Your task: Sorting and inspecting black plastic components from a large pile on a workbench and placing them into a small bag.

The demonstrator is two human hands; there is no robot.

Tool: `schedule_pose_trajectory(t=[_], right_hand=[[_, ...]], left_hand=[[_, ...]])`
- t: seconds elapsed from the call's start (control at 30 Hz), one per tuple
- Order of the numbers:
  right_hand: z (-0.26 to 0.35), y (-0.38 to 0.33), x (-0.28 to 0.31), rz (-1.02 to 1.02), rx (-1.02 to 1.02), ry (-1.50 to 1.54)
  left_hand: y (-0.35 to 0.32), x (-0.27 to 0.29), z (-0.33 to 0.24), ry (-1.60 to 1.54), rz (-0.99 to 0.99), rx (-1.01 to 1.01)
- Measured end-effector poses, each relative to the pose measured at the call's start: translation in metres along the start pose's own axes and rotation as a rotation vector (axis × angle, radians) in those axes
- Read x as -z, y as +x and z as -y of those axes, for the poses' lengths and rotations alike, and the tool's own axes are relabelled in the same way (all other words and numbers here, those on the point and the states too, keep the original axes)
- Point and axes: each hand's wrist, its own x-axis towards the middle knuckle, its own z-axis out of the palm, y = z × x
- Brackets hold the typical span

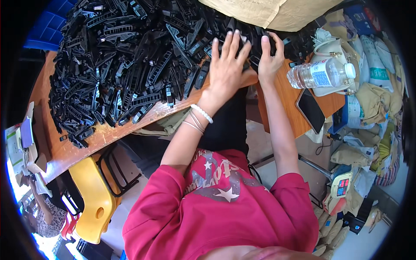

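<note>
A heap of black plastic parts (130, 65), long and narrow, some with ladder-like slots, covers much of the wooden table (86, 149). My left hand (227, 67) lies over the heap's near right edge, palm down with its fingers spread; pale bracelets circle that wrist. Beside it on the right, my right hand (269, 60) is raised at the parts, thumb and forefinger apart. Nothing shows between those two fingertips, and its other fingers are partly hidden. A large tan paper-like sack (273, 13) rises just beyond both hands.
Right of my right hand, a clear bottle (323, 74) lies against a white handbag (331, 52), with a dark phone (311, 110) nearby. Packed bags (368, 104) crowd the right side. A yellow chair (93, 199) stands at lower left; a person (47, 216) is beyond it.
</note>
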Motion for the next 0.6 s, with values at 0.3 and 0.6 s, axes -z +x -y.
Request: schedule_pose_trajectory(t=[0.3, 0.6], right_hand=[[-0.001, 0.0, -0.004, 0.095, 0.342, -0.213], [-0.005, 0.007, 0.002, -0.092, 0.123, 0.166]], left_hand=[[-0.017, 0.009, 0.0, -0.105, -0.061, 0.004], [-0.021, 0.012, 0.003, -0.171, -0.101, -0.054]])
